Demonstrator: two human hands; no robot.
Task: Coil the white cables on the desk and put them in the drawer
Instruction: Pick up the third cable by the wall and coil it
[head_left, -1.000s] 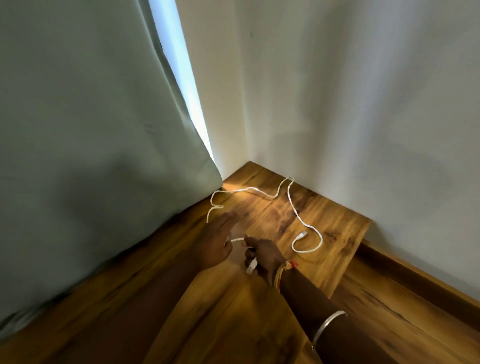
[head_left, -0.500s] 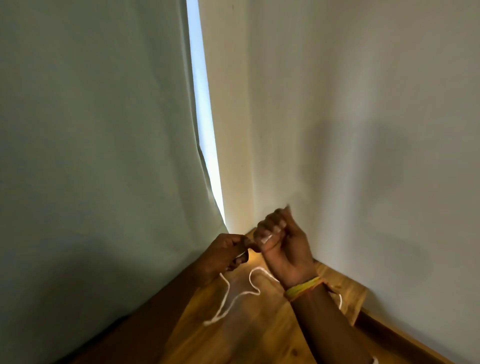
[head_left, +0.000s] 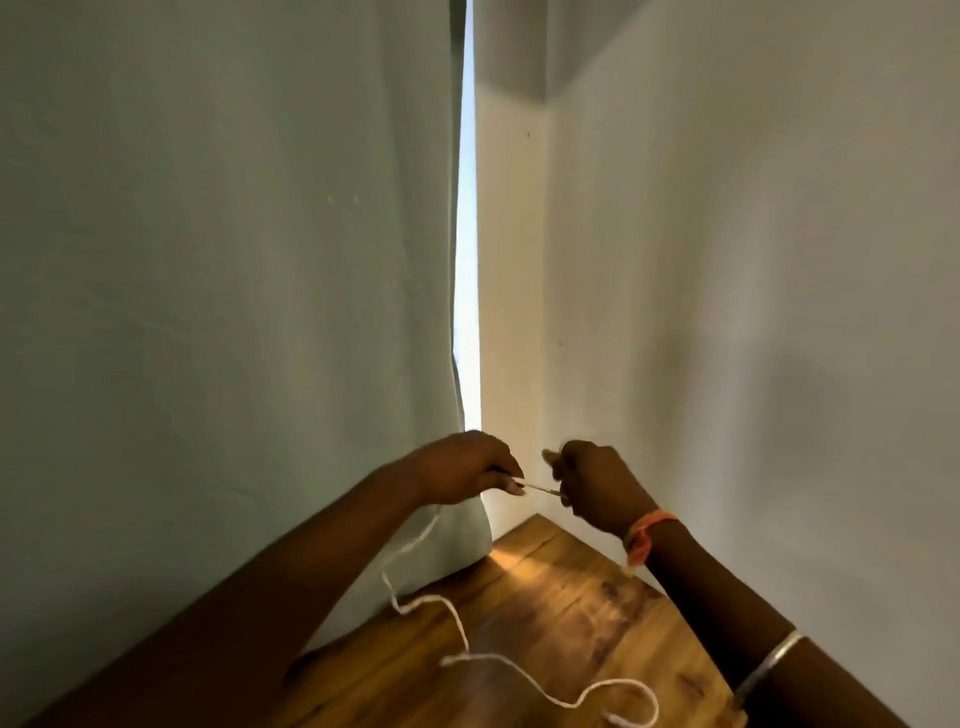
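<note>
I am stretching a short length of the white cable taut in the lower middle of the frame. My left grip is pinching it at the fingertips, and my right grip is curled closed around it. The rest is hanging from my left grip and trailing in loose bends across the counter toward the lower right. I am judging the coiling barely begun: no loops are showing, and no drawer is in view.
</note>
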